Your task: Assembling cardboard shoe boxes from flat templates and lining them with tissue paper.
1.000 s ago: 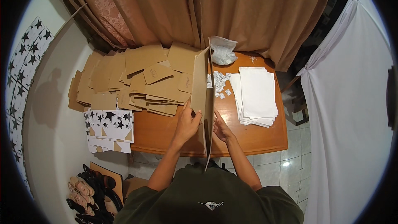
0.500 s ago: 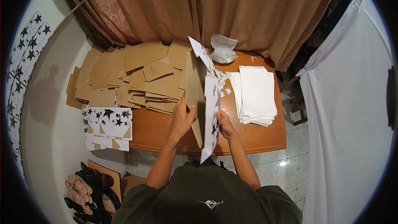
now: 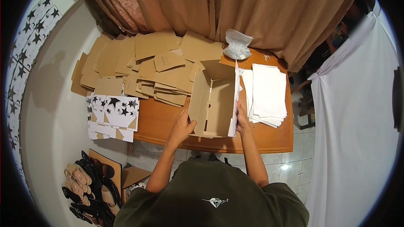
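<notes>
box (image 3: 214,101) now opened up from flat | left hand (image 3: 183,127) grips its left wall | right hand (image 3: 242,120) grips right wall | over tabletop (image 3: 269,141)

There was only one view, from a camera worn on the person's head. It looked steeply down at a wooden table (image 3: 269,141) that stood against brown curtains (image 3: 235,8). The person's own forearms came in from the lower edge, so the camera was close above the work. Its wide lens bent the floor and the walls toward the dark round rim.
</notes>
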A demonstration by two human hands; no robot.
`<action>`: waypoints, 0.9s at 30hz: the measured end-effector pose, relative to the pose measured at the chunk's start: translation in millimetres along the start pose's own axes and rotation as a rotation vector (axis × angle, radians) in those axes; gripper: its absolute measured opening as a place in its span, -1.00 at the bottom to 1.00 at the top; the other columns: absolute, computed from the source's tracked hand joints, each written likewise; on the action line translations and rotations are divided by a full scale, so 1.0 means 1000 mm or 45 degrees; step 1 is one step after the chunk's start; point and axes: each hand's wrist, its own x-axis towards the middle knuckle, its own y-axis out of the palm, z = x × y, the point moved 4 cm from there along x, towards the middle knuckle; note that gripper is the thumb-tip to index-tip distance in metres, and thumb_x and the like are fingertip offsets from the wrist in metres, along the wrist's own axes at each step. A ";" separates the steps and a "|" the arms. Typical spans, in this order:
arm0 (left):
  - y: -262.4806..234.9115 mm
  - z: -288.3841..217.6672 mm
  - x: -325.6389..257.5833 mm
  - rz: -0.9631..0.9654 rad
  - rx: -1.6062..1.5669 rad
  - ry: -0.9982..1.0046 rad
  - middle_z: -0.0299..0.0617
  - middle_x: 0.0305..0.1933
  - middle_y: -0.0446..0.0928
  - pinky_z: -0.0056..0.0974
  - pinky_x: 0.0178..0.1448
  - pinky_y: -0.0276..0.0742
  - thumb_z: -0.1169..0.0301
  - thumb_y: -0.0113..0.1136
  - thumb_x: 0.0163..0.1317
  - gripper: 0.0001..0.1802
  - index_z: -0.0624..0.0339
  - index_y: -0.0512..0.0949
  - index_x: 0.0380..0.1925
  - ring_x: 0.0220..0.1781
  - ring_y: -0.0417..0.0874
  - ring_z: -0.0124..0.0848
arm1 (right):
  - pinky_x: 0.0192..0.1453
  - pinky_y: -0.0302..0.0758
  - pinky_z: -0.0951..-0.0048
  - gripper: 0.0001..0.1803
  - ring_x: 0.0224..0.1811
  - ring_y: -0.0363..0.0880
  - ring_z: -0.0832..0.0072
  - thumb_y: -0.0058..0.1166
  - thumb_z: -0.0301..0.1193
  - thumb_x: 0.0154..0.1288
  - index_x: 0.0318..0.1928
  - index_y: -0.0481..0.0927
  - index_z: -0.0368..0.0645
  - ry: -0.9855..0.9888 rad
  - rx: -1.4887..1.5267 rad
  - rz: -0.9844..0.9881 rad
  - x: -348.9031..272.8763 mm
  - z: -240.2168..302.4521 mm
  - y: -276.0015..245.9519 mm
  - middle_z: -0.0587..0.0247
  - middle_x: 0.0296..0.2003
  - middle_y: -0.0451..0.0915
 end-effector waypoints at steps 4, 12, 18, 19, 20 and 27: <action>-0.006 0.003 -0.006 -0.062 -0.047 -0.032 0.16 0.16 0.54 -0.13 0.23 0.51 0.53 0.16 0.15 -0.33 0.32 0.32 0.33 0.18 0.61 -0.05 | 0.08 0.64 0.33 -0.18 0.01 0.65 0.44 -0.13 0.22 0.51 0.36 0.38 -0.29 0.038 -0.020 0.046 0.003 -0.009 0.013 0.17 0.05 0.63; 0.005 0.042 0.004 0.053 -0.872 -0.225 -0.08 0.51 0.21 -0.07 0.58 0.06 0.06 0.25 0.38 -0.19 0.08 0.11 0.48 0.57 0.16 -0.18 | 0.04 0.66 0.34 -0.28 -0.03 0.67 0.46 -0.15 0.17 0.55 0.30 0.46 -0.23 0.064 0.074 0.146 0.011 -0.022 0.010 0.21 0.00 0.66; 0.019 0.051 0.017 0.150 -1.135 -0.353 -0.16 0.66 -0.12 -0.06 0.66 -0.25 -0.09 0.16 0.39 -0.07 -0.03 -0.05 0.58 0.67 -0.16 -0.21 | 0.11 0.61 0.39 -0.34 0.03 0.62 0.48 -0.14 0.12 0.57 0.32 0.44 -0.18 0.069 0.125 0.241 0.010 -0.027 0.003 0.24 0.06 0.64; 0.022 0.049 0.019 0.180 -1.136 -0.361 -0.15 0.68 -0.17 -0.06 0.66 -0.24 -0.05 0.18 0.38 -0.02 -0.04 -0.12 0.61 0.67 -0.15 -0.19 | 0.11 0.61 0.39 -0.34 0.03 0.62 0.48 -0.14 0.12 0.57 0.32 0.44 -0.18 0.062 0.126 0.237 0.010 -0.028 0.004 0.24 0.06 0.64; 0.024 0.047 0.020 0.187 -1.136 -0.358 -0.15 0.68 -0.17 -0.06 0.66 -0.24 -0.05 0.18 0.38 -0.02 -0.04 -0.12 0.61 0.67 -0.15 -0.19 | 0.17 0.58 0.36 -0.36 0.08 0.60 0.47 -0.13 0.09 0.58 0.36 0.40 -0.15 0.081 0.131 0.196 0.010 -0.030 0.003 0.23 0.11 0.60; 0.019 0.028 0.023 0.091 -1.169 -0.395 -0.03 0.67 -0.19 -0.04 0.63 -0.08 0.07 0.32 0.22 0.15 -0.05 -0.22 0.63 0.67 -0.16 -0.15 | 0.43 0.35 0.28 -0.23 0.37 0.39 0.33 -0.09 0.04 0.57 0.57 0.05 -0.04 0.036 -0.267 0.102 -0.015 -0.002 0.031 0.12 0.40 0.33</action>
